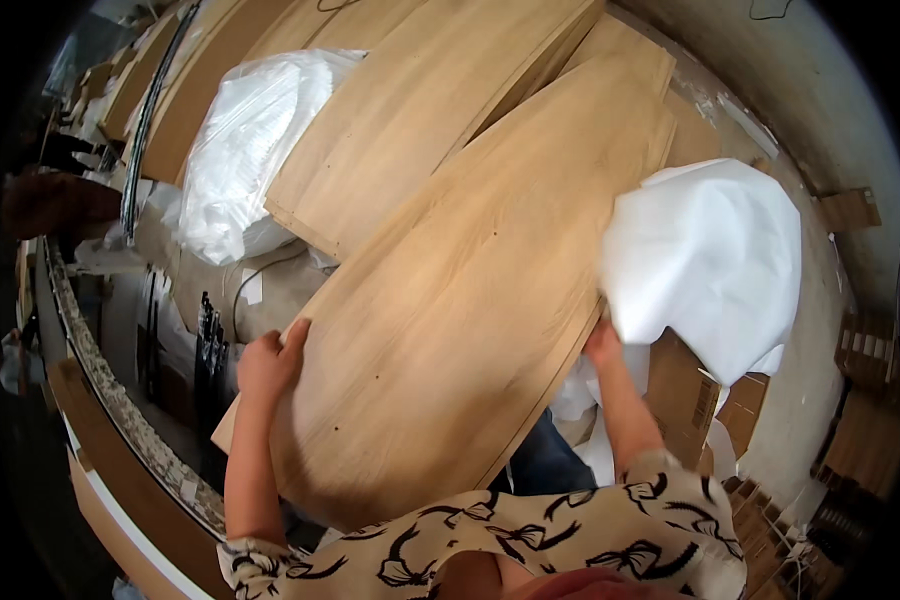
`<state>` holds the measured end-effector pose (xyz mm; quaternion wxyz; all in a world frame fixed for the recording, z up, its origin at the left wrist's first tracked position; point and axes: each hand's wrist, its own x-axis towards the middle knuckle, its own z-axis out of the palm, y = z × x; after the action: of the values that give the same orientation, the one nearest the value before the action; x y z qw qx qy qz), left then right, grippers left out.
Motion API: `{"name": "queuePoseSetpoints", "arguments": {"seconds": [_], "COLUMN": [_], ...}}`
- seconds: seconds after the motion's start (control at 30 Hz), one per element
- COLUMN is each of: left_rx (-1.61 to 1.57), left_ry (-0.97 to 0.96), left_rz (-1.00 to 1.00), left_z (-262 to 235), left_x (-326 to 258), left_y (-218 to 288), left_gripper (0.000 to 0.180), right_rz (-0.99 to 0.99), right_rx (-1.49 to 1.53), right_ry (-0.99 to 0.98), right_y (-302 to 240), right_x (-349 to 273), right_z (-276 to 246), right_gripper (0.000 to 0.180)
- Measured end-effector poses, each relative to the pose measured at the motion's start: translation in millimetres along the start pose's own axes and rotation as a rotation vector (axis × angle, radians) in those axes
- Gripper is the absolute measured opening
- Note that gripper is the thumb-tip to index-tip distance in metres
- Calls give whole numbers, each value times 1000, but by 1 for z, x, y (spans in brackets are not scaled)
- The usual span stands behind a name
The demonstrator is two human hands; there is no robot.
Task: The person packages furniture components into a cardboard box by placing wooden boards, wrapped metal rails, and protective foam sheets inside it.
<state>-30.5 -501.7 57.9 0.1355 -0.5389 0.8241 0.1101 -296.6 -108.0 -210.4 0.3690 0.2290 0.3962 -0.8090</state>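
Note:
A long wood-grain panel (450, 300) lies slanted in front of me, its near end close to my body. My left hand (273, 362) grips its left edge, thumb on the top face and the other fingers partly hidden. At the right edge, my right hand (602, 343) holds the panel from the side, fingers mostly out of sight beneath it. A few small dark holes dot the panel's surface. Under and behind it are more wood-grain panels (400, 130). White foam sheeting (715, 255) is bunched beside its right edge, just beyond my right hand.
Clear plastic-wrapped white sheets (255, 140) sit at the far left. Cardboard (682, 395) lies under the foam sheeting. Dark metal strips (210, 350) stand left of my left hand. Stacked brown pieces (855, 425) line the right side, near a wall (820, 90).

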Motion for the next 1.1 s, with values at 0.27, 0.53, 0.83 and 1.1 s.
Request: {"name": "queuePoseSetpoints", "arguments": {"seconds": [0.27, 0.53, 0.83, 1.1], "left_rx": [27, 13, 201, 164], "left_ry": [154, 369, 825, 954], "left_rz": [-150, 8, -26, -531], "left_z": [-18, -89, -198, -198], "left_x": [-109, -192, -385, -435], "left_y": [-22, -38, -84, -181], "left_gripper": [61, 51, 49, 53], "right_rz": [99, 268, 487, 598], "right_rx": [-311, -86, -284, -329], "right_ry": [238, -41, -225, -489], "right_y": [-32, -25, 10, 142], "right_x": [7, -89, -140, -151], "right_z": [-11, 32, 147, 331], "right_gripper": [50, 45, 52, 44]}}
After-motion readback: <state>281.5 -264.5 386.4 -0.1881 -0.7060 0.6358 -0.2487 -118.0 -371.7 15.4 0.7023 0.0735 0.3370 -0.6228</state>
